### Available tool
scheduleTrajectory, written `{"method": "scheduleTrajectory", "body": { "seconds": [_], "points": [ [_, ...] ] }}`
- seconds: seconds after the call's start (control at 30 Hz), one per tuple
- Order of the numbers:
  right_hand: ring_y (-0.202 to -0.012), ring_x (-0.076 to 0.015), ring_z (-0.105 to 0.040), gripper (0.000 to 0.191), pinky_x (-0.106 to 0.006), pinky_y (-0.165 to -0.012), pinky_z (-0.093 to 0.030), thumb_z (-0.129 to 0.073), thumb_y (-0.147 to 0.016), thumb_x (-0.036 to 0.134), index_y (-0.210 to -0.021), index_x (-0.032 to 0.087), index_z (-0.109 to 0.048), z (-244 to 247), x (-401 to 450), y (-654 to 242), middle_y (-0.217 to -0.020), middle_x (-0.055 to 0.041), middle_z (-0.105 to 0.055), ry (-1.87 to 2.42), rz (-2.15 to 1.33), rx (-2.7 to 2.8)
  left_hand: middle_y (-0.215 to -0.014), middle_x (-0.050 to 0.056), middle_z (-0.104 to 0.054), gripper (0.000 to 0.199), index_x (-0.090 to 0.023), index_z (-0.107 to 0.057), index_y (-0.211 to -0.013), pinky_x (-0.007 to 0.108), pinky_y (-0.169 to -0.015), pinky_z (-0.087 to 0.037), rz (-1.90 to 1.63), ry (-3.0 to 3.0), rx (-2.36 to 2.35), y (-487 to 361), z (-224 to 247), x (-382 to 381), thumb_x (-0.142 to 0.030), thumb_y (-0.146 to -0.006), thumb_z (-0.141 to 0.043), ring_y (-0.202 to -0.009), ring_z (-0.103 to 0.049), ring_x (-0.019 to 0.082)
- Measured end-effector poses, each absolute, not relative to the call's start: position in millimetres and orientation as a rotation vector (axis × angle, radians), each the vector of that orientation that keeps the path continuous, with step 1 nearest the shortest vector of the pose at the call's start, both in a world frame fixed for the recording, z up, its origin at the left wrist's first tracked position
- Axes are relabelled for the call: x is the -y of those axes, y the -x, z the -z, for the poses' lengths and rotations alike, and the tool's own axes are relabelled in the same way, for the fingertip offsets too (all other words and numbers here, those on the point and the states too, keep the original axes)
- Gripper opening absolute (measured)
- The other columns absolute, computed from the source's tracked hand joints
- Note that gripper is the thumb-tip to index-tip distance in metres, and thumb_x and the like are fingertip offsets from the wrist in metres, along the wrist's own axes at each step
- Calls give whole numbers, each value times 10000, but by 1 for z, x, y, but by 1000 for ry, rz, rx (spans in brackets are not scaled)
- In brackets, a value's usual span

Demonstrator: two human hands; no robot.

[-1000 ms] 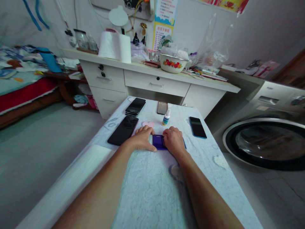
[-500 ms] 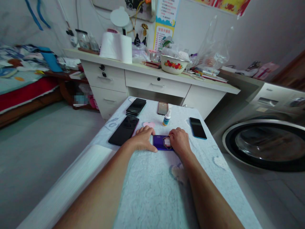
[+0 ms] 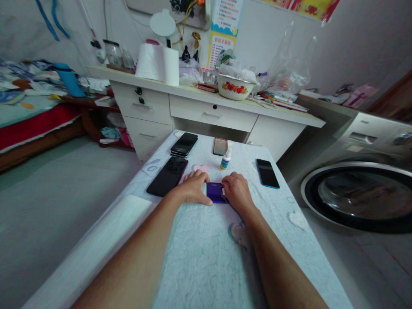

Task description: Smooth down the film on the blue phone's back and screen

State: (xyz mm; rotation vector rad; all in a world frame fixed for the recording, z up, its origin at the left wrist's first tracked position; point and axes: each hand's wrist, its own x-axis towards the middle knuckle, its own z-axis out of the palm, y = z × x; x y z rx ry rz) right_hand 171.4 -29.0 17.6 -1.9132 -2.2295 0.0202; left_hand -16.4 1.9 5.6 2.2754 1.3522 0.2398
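A purple phone (image 3: 215, 193) lies flat on the cloth-covered table between my hands. My left hand (image 3: 195, 189) steadies its left end, the thumb at the near edge and the fingers at the far edge. Over the right part of the phone lies my right hand (image 3: 237, 189), its fingers curled down and hiding most of a patch with a dark outline on the phone's surface. Whatever those fingers pinch, if anything, is hidden. Just beyond the phone stands a small white bottle (image 3: 225, 160) with a blue and yellow label.
Left of my hands are a large black tablet (image 3: 168, 176) and a stack of dark phones (image 3: 184, 143). A phone case (image 3: 220, 146) lies at the far edge, and a blue-edged phone (image 3: 268, 173) at the right. A white desk (image 3: 193, 105) and washing machine (image 3: 357, 171) stand around the table.
My right hand has slid left across the purple phone, covering more of the outlined patch. My left hand has stayed in place at the phone's end.
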Motion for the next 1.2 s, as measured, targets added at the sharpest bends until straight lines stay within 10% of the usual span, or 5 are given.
{"method": "scheduleTrajectory", "body": {
  "seconds": [1.2],
  "points": [
    [-915, -186, -520, 234, -279, -771, -331, -461, -862, 191, -921, 223, -684, -33, 33, -166, -939, -57, -623, 1796, -166, 2470, -1163, 28, -457, 685, -277, -487, -1033, 357, -937, -374, -270, -2312, -1332, 17, 1, -6, -554, -460, -740, -1122, -449, 276]
  ]
}}
